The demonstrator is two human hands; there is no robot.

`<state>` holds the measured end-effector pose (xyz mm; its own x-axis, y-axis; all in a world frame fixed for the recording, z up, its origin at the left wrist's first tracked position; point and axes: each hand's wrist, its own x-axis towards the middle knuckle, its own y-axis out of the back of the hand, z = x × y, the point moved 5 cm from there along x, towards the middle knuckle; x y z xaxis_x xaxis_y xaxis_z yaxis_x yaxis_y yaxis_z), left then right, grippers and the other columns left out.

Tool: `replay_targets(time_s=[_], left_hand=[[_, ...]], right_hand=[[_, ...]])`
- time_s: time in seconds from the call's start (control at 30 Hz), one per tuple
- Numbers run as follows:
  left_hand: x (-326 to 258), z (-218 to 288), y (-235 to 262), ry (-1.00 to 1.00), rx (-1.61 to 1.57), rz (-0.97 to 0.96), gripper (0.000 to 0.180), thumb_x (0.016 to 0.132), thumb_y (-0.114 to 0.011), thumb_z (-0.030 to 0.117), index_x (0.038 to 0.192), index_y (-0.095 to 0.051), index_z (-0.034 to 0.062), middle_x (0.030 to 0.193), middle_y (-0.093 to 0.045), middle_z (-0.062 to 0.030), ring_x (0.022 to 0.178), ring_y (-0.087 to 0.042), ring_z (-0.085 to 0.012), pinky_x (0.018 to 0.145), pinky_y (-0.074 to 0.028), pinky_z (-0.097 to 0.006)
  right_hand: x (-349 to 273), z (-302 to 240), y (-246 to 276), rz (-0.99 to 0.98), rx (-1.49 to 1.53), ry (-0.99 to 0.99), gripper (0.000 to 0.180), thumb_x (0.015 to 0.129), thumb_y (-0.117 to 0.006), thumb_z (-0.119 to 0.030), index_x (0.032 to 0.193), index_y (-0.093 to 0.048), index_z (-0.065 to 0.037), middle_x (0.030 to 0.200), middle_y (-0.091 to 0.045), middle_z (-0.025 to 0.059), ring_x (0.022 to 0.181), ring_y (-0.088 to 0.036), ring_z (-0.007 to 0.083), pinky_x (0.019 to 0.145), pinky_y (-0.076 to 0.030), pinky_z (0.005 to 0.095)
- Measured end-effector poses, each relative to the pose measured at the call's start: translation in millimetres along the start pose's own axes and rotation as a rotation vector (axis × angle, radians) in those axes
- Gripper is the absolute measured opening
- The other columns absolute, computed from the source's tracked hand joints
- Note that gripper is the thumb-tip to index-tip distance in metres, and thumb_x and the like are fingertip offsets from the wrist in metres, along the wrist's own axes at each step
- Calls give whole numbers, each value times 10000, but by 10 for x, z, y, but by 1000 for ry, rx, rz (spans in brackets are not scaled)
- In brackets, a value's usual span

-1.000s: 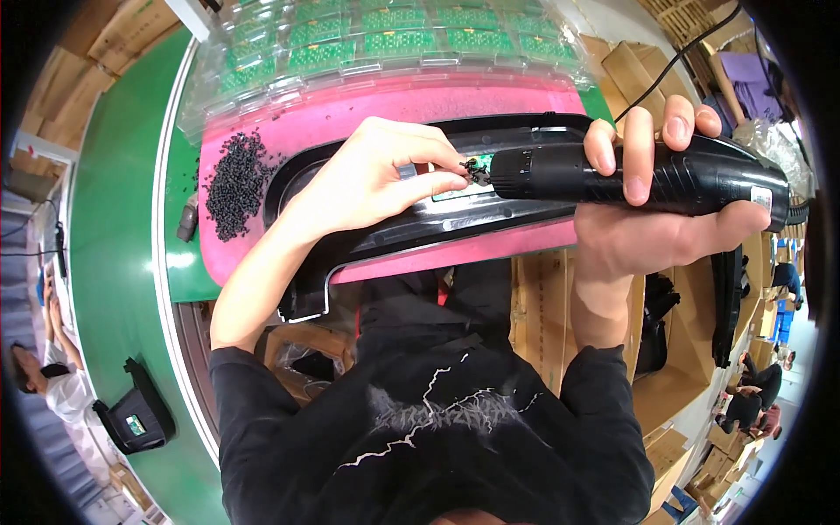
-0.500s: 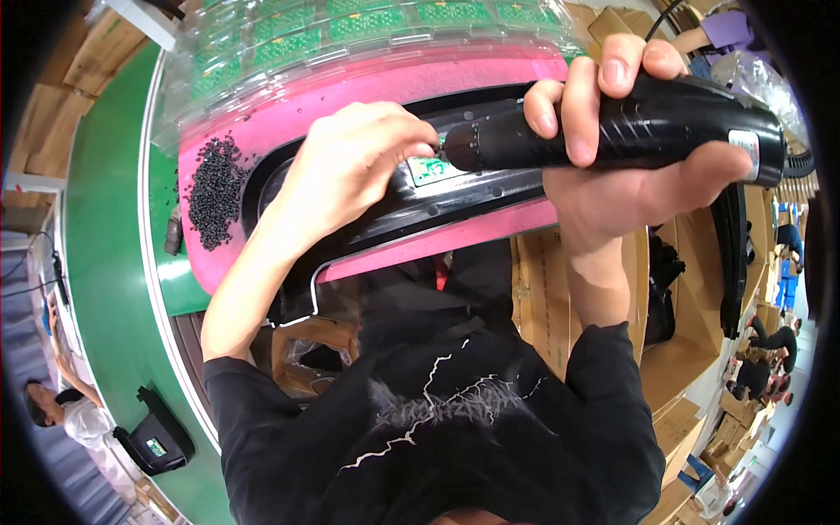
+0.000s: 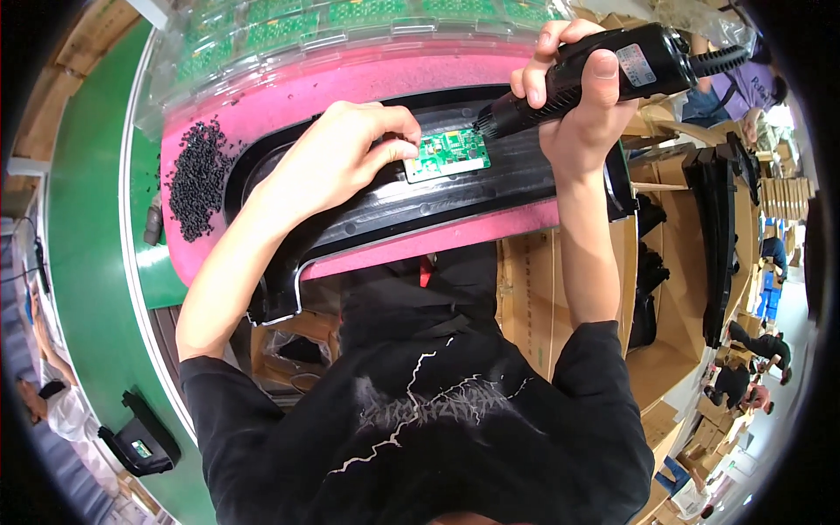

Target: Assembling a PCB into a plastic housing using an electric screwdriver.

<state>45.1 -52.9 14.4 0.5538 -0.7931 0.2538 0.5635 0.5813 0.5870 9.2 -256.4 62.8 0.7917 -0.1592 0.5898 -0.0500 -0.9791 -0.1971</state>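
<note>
My right hand (image 3: 582, 96) is wrapped round a black electric screwdriver (image 3: 560, 83), tilted with its nose down to the left. The tip comes to the upper right corner of a green circuit board (image 3: 451, 156); whether it touches cannot be made out. That board lies inside a long black plastic housing (image 3: 367, 219). At the board's left end, my left hand (image 3: 350, 157) is closed, thumb and forefinger pinched together over the edge. What the pinch holds, if anything, is hidden.
A pile of small black screws (image 3: 199, 179) lies on the pink mat (image 3: 315, 92), left of the housing. Clear trays of green boards (image 3: 350, 17) stand behind. A cardboard box (image 3: 674, 254) with black parts is at right. Another black housing (image 3: 144, 442) sits on the green table (image 3: 87, 262).
The screwdriver has swung up and away to the right, its tip moving from the board's left end to its upper right corner, uncovering the board. My left hand stays near the board's left end.
</note>
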Motion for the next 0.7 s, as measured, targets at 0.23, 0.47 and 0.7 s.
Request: replay_targets(time_s=[0.23, 0.47, 0.7], left_hand=[[-7, -39, -117, 7, 189, -137, 136, 875, -634, 123, 952, -643, 11, 885, -667, -136, 864, -654, -309, 756, -513, -390], [30, -26, -172, 139, 242, -170, 125, 878, -614, 113, 964, -626, 22, 907, -692, -114, 885, -667, -319, 741, -523, -395], [43, -8, -134, 214, 299, -223, 111, 884, -593, 100, 962, -632, 32, 934, -707, -98, 866, -672, -324, 709, -536, -404]], right_hand=[[22, 75, 20, -9, -13, -15, 447, 924, -606, -440, 1041, -522, -16, 949, -552, 123, 551, -505, 157, 574, -472, 361], [132, 209, -62, 131, -75, -80, 427, 906, -634, -412, 1011, -491, -24, 813, -553, 93, 490, -504, 137, 521, -476, 289], [111, 90, -97, 128, -35, -151, 437, 892, -660, -400, 1017, -495, -15, 872, -555, 121, 504, -519, 145, 509, -478, 291]])
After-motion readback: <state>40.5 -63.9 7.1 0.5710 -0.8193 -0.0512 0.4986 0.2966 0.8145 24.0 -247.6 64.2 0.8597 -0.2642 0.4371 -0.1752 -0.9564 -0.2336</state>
